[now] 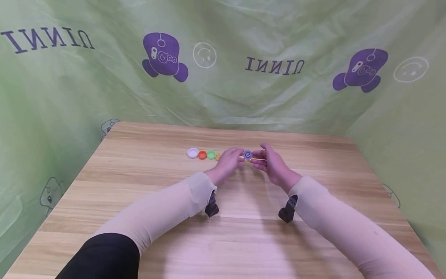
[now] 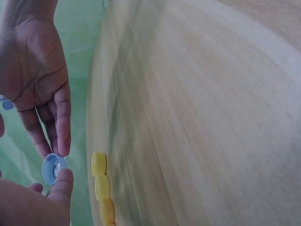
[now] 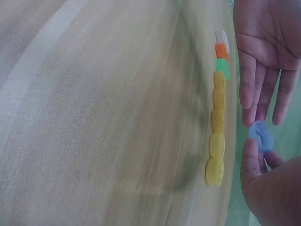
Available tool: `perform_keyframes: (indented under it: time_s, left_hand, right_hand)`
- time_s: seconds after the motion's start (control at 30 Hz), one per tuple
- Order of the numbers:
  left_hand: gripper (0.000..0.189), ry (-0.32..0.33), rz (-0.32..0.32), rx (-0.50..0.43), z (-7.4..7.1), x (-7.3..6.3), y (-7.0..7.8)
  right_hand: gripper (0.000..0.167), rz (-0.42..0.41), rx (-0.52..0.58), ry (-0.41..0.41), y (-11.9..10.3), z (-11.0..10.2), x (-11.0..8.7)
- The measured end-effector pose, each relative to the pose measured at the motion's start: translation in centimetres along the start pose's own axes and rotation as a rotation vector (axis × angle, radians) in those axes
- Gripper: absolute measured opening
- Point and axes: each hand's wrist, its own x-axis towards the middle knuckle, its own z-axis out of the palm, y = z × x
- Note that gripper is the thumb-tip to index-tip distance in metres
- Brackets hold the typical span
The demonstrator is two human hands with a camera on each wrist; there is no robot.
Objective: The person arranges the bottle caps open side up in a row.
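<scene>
A blue bottle cap [image 1: 247, 155] is up off the table between my two hands, its top bearing a dark curl-like mark. My left hand [image 1: 228, 162] pinches its left edge, the thumb [image 2: 64, 181] against the cap. From the other side my right hand [image 1: 275, 164] holds it at the fingertips, fingers nearly straight. Just below lies a row of bottle caps: a white cap [image 1: 192, 153], an orange cap [image 1: 202, 155], a green cap [image 1: 211, 155] and several yellow caps [image 3: 217, 121]. In the head view my left hand hides most of the yellow ones.
The wooden table [image 1: 244, 240] stretches out toward me under both forearms. Behind its far edge hangs a green curtain [image 1: 237, 97] with purple figures and lettering. Black cameras hang from straps at both wrists.
</scene>
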Motion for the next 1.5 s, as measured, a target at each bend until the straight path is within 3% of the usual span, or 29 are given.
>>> perform_keyframes:
  time_s: [0.4, 0.8, 0.93, 1.27, 1.5]
  left_hand:
    - [0.046, -0.082, -0.015, 0.073, 1.2, 1.8, 1.0]
    - [0.056, -0.082, -0.071, 0.061, 2.8, 2.8, 2.1]
    - [0.058, -0.057, -0.085, 0.059, 3.5, 3.3, 2.0]
    - [0.065, -0.103, -0.093, 0.069, 5.1, 3.5, 1.4]
    - [0.064, -0.081, -0.130, 0.068, 6.6, 3.4, 1.2]
  right_hand:
    - [0.057, -0.008, -0.038, 0.022, -0.6, -1.4, 0.7]
    - [0.064, -0.016, -0.121, 0.052, -1.1, -2.6, 1.5]
    - [0.063, -0.013, -0.124, 0.058, -1.1, -2.9, 1.7]
    - [0.058, 0.051, -0.176, 0.070, -0.5, -4.5, 2.5]
    - [0.058, 0.061, -0.266, 0.002, -0.1, -6.2, 2.9]
